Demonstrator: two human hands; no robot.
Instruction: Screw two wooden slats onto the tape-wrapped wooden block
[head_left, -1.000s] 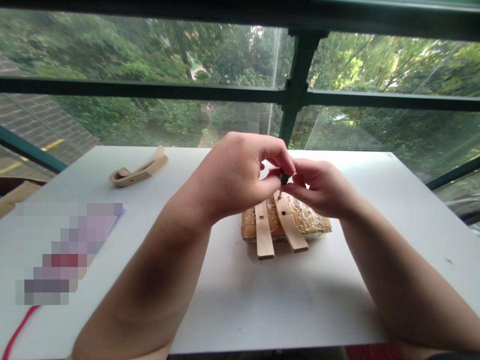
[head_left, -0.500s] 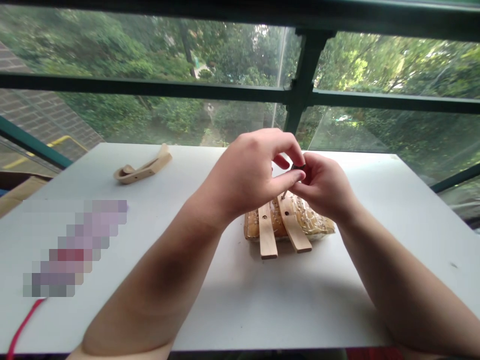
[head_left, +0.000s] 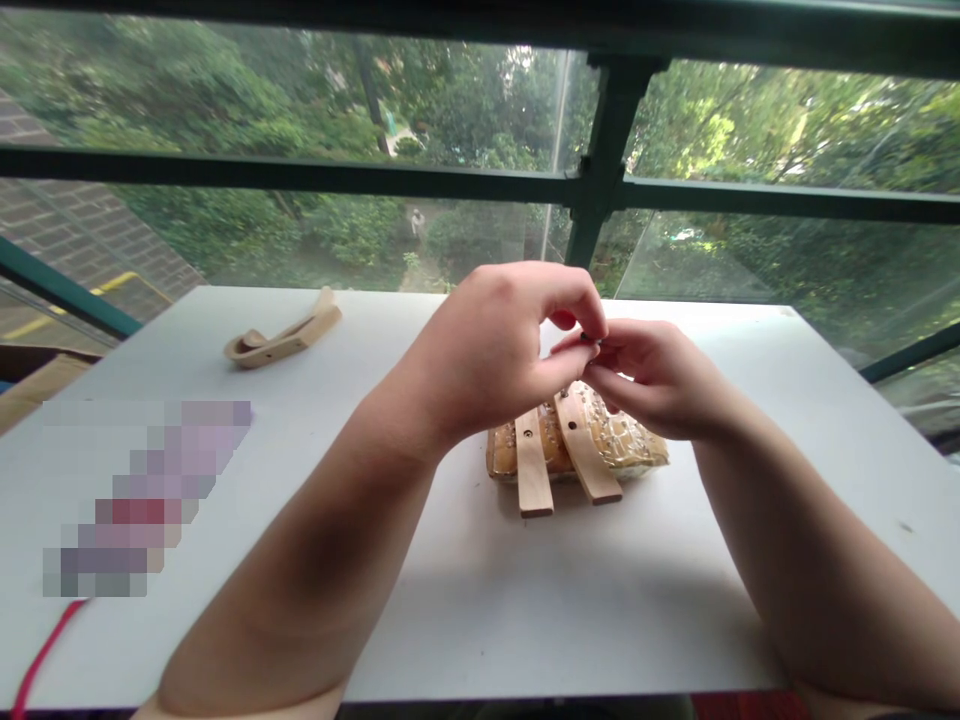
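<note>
My left hand point(head_left: 510, 335) reaches over from the left, thumb and forefinger closed on a small dark piece point(head_left: 585, 338) that is mostly hidden. Meeting it at the fingertips, my right hand point(head_left: 652, 375) has its fingers stretched out and a gap between thumb and fingers. Below both hands lies a brown seeded block in clear wrap, like a packaged loaf point(head_left: 630, 440). Two pale wooden strips rest across it: a left strip point(head_left: 535, 475) and a right strip point(head_left: 589, 460), each with a dark hole or screw. Their far ends are hidden under my hands.
A curved wooden piece point(head_left: 289, 345) lies at the table's back left. Left of my forearm is a pixelated purple object point(head_left: 150, 500) with a red cord point(head_left: 49, 640). The white table point(head_left: 465, 620) ends against a green-framed window point(head_left: 600, 170). A cardboard box point(head_left: 52, 385) stands beyond the left edge.
My right hand has loosened from a pinch, its fingers straightening and spreading. My left hand stays almost in place, still pinching. The strips and the wrapped block have not moved noticeably.
</note>
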